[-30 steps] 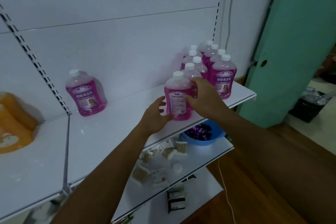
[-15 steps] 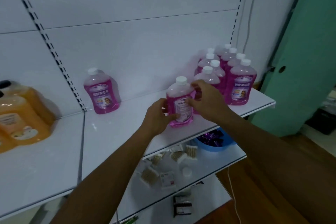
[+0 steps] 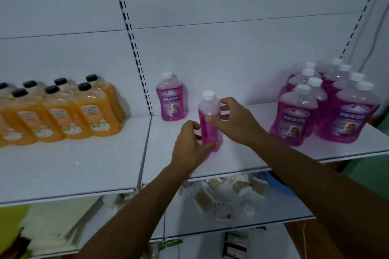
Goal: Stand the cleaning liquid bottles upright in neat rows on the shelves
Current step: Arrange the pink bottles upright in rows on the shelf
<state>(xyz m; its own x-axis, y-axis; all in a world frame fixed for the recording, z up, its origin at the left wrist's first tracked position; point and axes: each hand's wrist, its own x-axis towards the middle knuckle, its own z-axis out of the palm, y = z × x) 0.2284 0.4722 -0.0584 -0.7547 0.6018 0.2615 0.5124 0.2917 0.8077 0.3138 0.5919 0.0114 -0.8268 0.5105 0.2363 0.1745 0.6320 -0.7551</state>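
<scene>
**On the shelf: one pink bottle mid-placement, a cluster waiting**

At the far left of the shelf [image 3: 63, 164], a block of orange bottles [image 3: 63, 109] with black caps stands upright in two tidy rows, front and back, touching one another. Past the slotted upright [image 3: 134, 48], on the next shelf panel, a lone pink bottle [image 3: 171, 99] stands upright near the back wall, label facing out; it looks like the start of a new row.

Just right of it and nearer the front edge, the held pink bottle [image 3: 210, 120] stands upright with its base on or just above the shelf; which one cannot be told. It is turned edge-on, so its label does not face forward. The left hand [image 3: 190, 145] grips it low, fingers curled around the base. The right hand [image 3: 237, 122] grasps the upper body, thumb and fingers pinching either side below the white cap.

Farther right, well apart from the hands, the cluster of pink bottles [image 3: 328, 107] stands upright but bunched, not in clean lines.

As a judgement, the task is partly done: the orange block seems finished, while the pink row has one bottle set and a second being positioned. The held bottle likely needs turning label-forward and sliding beside the lone one, and the cluster is left to spread into rows.

Below, a lower shelf [image 3: 273, 218] holds packets of cotton swabs [image 3: 237, 185].
</scene>
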